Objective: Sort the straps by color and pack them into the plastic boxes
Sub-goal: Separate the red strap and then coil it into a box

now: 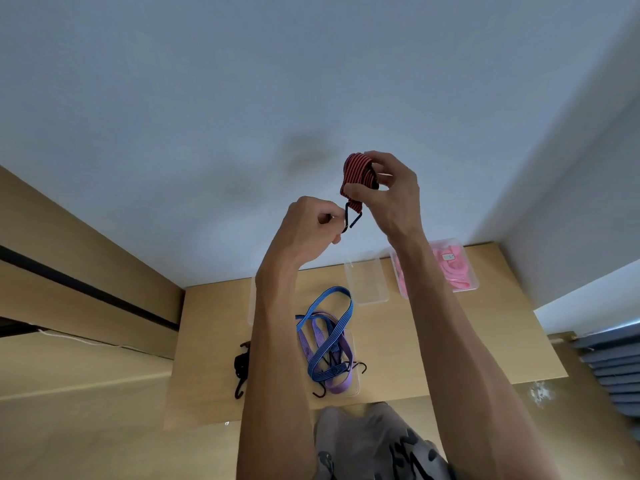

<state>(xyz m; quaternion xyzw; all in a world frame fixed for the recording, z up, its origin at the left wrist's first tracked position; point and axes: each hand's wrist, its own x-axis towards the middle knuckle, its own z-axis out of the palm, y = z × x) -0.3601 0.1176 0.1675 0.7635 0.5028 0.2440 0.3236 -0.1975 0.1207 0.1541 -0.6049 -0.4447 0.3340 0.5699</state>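
Below the raised grips lay the counter (398,341). The right hand (391,195) held the coiled red strap (358,174), soft and springy-looking, best gripped around the bundle. Just beside it, the left hand (311,223) pinched its stiff black hook (351,216).

Both hands up over the table (485,341), left hand (311,226) just left of the right hand (388,192) (bundled strap (358,176) in it); two straps (329,344) tangled on the table below, boxes (367,282) behind them.

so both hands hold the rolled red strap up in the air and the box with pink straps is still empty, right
Not quite. The head view shows both hands on the rolled red strap, but the plastic box at the table's far right already holds pink straps; the clear box beside it looks empty.
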